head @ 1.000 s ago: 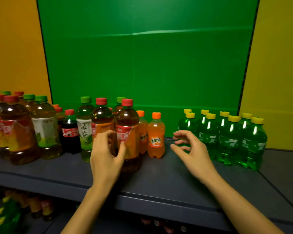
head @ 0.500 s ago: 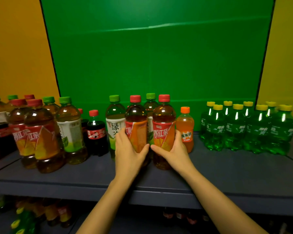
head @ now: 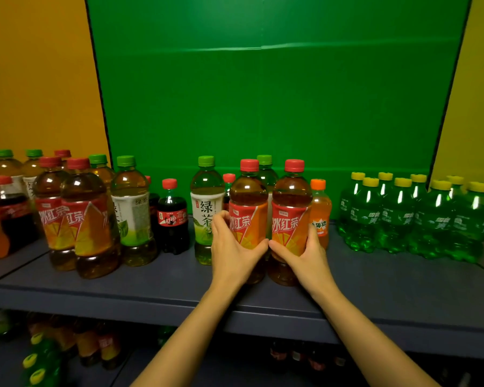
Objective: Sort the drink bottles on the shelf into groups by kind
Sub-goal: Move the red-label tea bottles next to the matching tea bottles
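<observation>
While two iced tea bottles stand upright side by side at shelf centre, the left hand wraps the left iced tea bottle, the right hand wraps the right iced tea bottle. Green soda bottles cluster at three o'clock.

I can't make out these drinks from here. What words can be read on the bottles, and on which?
"冰红茶": red label of the bottle in the left hand, again on the one in the right hand.
"绿茶": white label of the green-capped bottle.
"可" on the small cola bottle; the rest blurred.
Orange bottle and green soda bottles: too blurred.
</observation>
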### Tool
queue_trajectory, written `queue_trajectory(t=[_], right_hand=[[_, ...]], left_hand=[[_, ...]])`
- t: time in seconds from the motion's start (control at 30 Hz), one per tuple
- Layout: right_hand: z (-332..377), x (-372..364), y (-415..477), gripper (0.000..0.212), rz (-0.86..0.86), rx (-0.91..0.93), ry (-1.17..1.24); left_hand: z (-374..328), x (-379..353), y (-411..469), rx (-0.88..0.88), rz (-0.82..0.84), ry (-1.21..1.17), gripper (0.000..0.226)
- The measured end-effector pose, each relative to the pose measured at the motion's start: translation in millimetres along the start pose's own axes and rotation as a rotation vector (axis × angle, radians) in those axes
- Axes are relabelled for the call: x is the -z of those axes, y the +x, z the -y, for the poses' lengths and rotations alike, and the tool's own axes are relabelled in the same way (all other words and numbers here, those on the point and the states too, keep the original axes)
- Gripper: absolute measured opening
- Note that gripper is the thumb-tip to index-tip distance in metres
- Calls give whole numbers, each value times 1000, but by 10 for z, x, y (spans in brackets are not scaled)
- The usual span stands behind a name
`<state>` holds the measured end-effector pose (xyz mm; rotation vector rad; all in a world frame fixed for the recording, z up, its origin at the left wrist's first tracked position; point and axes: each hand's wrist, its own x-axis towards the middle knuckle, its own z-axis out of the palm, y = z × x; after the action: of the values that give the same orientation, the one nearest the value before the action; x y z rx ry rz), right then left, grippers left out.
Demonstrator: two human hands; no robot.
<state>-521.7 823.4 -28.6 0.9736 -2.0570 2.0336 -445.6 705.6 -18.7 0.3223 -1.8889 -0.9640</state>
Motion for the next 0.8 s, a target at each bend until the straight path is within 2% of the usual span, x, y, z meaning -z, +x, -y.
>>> queue_trajectory(t=[0.2,0.43,0.67,0.8], right_hand=[[48,7,-44,56,6,19,52],[156,-9,-180,71,92,77,130],[381,-427,-366,68,256,75,246],[530,-832,-440,59,358,79,268]], left_hand=[[-116,43,-54,61,76,-159,71],[-134,330,-200,46,-63,-136,64],[-45,1139,-267,65,-238,-61,68],[83,1697,-307,81,-317,31,75]])
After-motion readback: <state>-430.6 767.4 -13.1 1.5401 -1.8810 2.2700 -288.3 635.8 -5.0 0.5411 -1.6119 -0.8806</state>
